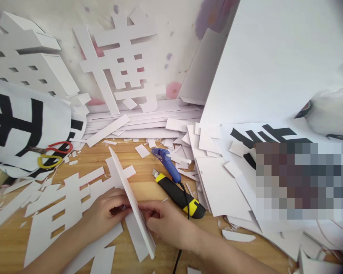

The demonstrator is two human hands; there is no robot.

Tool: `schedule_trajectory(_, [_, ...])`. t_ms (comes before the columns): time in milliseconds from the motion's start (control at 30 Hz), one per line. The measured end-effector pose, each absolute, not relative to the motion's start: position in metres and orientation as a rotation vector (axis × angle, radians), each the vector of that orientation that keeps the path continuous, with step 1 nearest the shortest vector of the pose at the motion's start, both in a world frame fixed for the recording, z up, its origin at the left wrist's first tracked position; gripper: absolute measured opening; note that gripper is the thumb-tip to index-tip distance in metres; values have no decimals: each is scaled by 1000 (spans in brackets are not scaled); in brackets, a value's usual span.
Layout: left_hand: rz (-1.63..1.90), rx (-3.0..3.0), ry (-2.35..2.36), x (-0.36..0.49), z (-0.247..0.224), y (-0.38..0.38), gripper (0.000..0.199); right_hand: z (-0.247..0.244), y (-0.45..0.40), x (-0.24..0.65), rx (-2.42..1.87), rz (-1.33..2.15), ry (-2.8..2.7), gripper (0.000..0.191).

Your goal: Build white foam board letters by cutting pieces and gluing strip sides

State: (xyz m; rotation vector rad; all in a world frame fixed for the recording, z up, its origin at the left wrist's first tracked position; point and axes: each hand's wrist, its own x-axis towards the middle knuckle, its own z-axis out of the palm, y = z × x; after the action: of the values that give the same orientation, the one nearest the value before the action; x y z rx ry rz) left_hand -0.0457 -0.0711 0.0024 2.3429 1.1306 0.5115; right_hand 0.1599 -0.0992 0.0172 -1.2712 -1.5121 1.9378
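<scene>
A long white foam board strip stands on its edge in front of me, over a flat white cut-out character lying on the table. My left hand is closed at the strip's left face, its fingertips pressed near the middle. From the other side, my right hand pinches the same strip with thumb and curled fingers. Beyond my right hand lie a black and yellow utility knife, blade partly out, and a blue hot glue gun with a white glue stick in its back.
Scissors with red and yellow handles lie at left by a printed paper sheet. White cut-out characters lean at the back. Board pieces pile at right, near a large white board. A pixelated patch hides part of the right side.
</scene>
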Motion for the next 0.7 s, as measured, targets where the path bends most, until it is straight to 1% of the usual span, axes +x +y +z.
schedule_trajectory(333, [558,2352,1096,-42,5,-69,18,13,-101,161,-1157,1995,-1449,42])
schedule_trajectory(500, [573,2363,1094,-42,6,-69,18,8,-103,159,-1185,1787,-1610,30])
schedule_trajectory(567, [583,2369,1089,-44,5,-70,17,8,-103,159,-1141,1759,-1628,24])
schedule_trajectory(700, [607,2380,1077,-45,3,-71,15,7,-104,157,-1076,1773,-1561,27])
